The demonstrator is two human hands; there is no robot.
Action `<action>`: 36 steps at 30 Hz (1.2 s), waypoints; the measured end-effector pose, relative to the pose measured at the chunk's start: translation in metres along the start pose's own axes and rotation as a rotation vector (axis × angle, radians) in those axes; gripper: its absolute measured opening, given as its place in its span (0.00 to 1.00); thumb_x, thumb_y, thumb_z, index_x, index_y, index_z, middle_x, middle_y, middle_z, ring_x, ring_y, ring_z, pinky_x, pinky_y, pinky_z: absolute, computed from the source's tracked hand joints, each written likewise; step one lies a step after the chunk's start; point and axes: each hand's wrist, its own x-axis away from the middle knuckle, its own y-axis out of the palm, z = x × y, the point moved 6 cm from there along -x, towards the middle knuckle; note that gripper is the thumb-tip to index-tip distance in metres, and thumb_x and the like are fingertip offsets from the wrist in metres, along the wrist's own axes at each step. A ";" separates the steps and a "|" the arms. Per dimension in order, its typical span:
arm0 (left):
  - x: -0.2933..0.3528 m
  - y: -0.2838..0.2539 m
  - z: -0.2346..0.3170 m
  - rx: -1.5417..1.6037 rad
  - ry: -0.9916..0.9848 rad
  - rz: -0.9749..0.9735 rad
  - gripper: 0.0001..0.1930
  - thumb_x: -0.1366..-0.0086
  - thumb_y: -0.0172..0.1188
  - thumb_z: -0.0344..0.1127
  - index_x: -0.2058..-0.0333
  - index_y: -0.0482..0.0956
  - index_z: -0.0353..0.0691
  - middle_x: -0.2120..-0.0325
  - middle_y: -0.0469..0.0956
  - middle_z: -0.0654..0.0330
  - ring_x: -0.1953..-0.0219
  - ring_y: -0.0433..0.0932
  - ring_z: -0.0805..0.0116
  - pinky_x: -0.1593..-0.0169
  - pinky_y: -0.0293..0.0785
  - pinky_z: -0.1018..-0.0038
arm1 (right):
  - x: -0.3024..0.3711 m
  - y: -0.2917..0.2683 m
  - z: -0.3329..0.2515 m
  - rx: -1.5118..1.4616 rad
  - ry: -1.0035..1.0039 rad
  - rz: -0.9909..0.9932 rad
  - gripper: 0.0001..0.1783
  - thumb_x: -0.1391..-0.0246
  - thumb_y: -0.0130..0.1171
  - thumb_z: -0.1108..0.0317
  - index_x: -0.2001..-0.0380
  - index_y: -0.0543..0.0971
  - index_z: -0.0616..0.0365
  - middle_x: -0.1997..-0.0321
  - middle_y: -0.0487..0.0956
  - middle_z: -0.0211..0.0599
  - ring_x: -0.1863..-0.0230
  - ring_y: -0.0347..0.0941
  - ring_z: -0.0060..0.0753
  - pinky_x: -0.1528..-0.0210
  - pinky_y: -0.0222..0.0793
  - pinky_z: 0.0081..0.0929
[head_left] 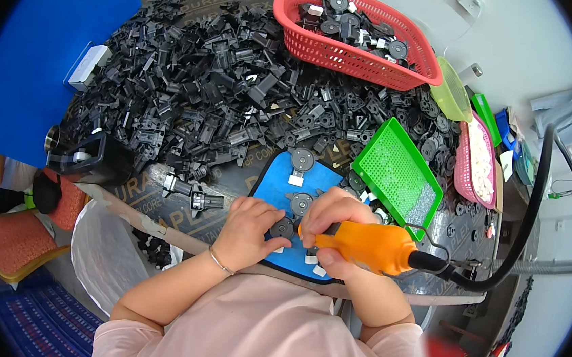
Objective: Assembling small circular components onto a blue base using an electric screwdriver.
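Note:
My right hand (339, 212) is wrapped round an orange electric screwdriver (378, 249), its tip end pointing left. A black cable runs from the tool's back end to the right. Close to that tip, my left hand (249, 228) grips a black round plastic part (282, 228) between thumb and fingers, low over a blue mat (272, 184). A black disc-shaped assembly with a white tab (302, 159) lies at the mat's far edge. A second disc assembly (301, 204) sits just beyond my hands. White tabs of other parts show at the near edge, partly hidden by my right hand.
A large pile of black plastic parts (192, 89) covers the table's left and back. Beyond the mat stand a green tray (376, 160) with small clear pieces and a red basket (351, 60) of assemblies. At right is a pink basket (465, 168); at left, a black tape dispenser (101, 155).

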 end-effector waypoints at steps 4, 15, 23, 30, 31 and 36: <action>-0.001 0.002 -0.001 0.006 -0.014 -0.007 0.26 0.57 0.71 0.47 0.61 0.79 0.37 0.64 0.77 0.59 0.58 0.72 0.59 0.50 0.61 0.63 | -0.006 0.000 0.000 0.060 -0.115 -0.083 0.16 0.54 0.65 0.61 0.67 0.74 0.60 0.71 0.73 0.37 0.72 0.72 0.29 0.69 0.71 0.24; 0.002 0.001 0.001 -0.011 0.003 0.035 0.26 0.56 0.71 0.47 0.60 0.79 0.38 0.63 0.77 0.57 0.59 0.72 0.56 0.51 0.63 0.63 | 0.009 -0.131 -0.057 0.040 -0.399 0.590 0.17 0.48 0.58 0.60 0.65 0.68 0.61 0.68 0.67 0.38 0.76 0.69 0.30 0.72 0.68 0.26; 0.001 0.001 0.000 0.111 -0.073 -0.015 0.30 0.61 0.74 0.39 0.56 0.77 0.37 0.59 0.76 0.53 0.56 0.72 0.53 0.51 0.67 0.63 | 0.034 -0.203 -0.003 0.173 -0.360 0.838 0.10 0.47 0.56 0.71 0.63 0.69 0.62 0.67 0.70 0.39 0.76 0.69 0.30 0.71 0.68 0.26; -0.001 0.004 -0.003 0.096 -0.053 -0.068 0.29 0.60 0.73 0.35 0.56 0.77 0.37 0.59 0.77 0.52 0.56 0.72 0.53 0.50 0.68 0.64 | 0.025 -0.211 0.004 0.162 -0.365 0.875 0.08 0.48 0.55 0.73 0.65 0.70 0.61 0.68 0.70 0.39 0.76 0.69 0.29 0.72 0.67 0.25; 0.000 0.003 -0.003 0.099 -0.053 -0.068 0.28 0.60 0.73 0.35 0.57 0.77 0.37 0.59 0.77 0.52 0.56 0.72 0.53 0.50 0.68 0.64 | 0.024 -0.211 0.005 0.179 -0.342 0.882 0.07 0.48 0.55 0.73 0.66 0.70 0.61 0.68 0.71 0.39 0.77 0.69 0.29 0.72 0.67 0.25; 0.000 0.003 -0.003 0.120 -0.042 -0.052 0.27 0.58 0.73 0.39 0.57 0.77 0.37 0.60 0.77 0.54 0.57 0.72 0.53 0.50 0.66 0.63 | 0.024 -0.213 0.007 0.184 -0.358 0.881 0.07 0.48 0.55 0.74 0.66 0.70 0.61 0.70 0.71 0.38 0.77 0.69 0.28 0.72 0.67 0.24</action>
